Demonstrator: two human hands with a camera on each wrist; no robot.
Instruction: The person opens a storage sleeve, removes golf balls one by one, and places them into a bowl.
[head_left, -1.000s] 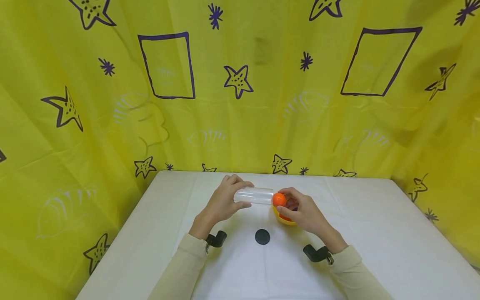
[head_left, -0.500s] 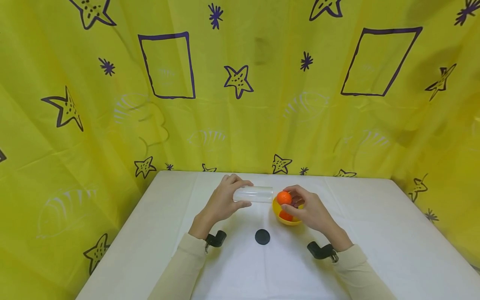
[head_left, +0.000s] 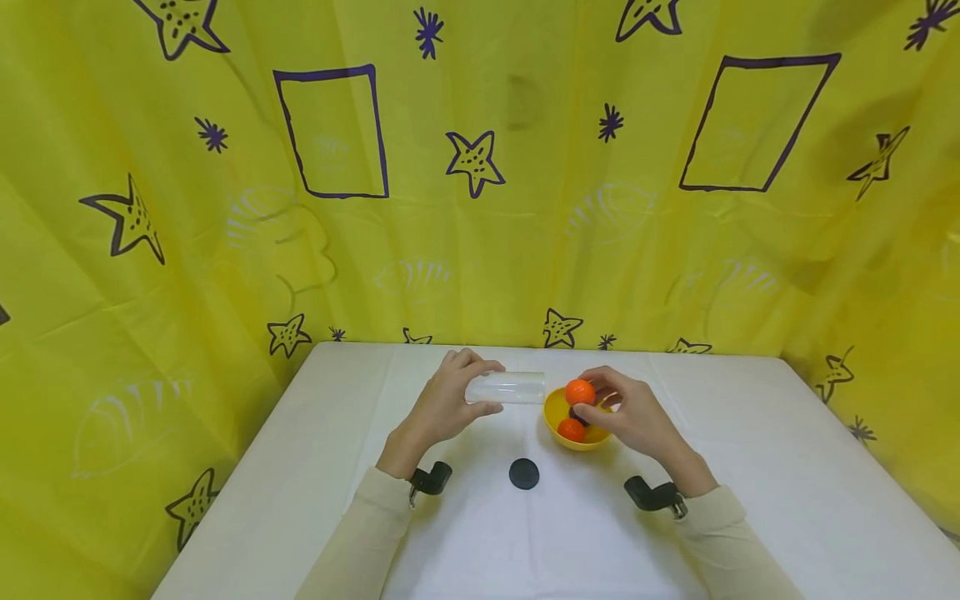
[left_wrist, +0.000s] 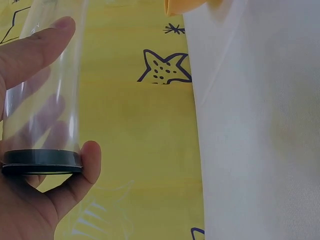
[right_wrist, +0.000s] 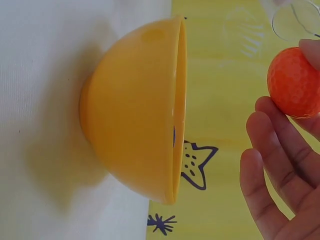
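Observation:
My left hand (head_left: 448, 402) grips a clear plastic tube (head_left: 513, 388) that lies on its side in the air, its open end facing right. In the left wrist view the tube (left_wrist: 62, 95) has a black cap (left_wrist: 42, 161) at its palm end, and no ball shows inside. My right hand (head_left: 637, 414) pinches an orange dimpled golf ball (head_left: 580, 392) between thumb and fingers, above a yellow bowl (head_left: 551, 422). Inside the bowl sit another orange ball (head_left: 572, 430) and a dark ball, partly hidden by my thumb. The right wrist view shows the held golf ball (right_wrist: 294, 82) beside the bowl's rim.
A black round disc (head_left: 524, 473) lies on the white-covered table (head_left: 465, 533) in front of the bowl. Behind the table hangs a yellow curtain (head_left: 525, 250) with star drawings. Each wrist carries a black camera mount (head_left: 651, 493).
My right hand has carried the orange golf ball rightward, away from the tube's open end to above the bowl. More of the bowl's contents now shows. The left hand has barely moved.

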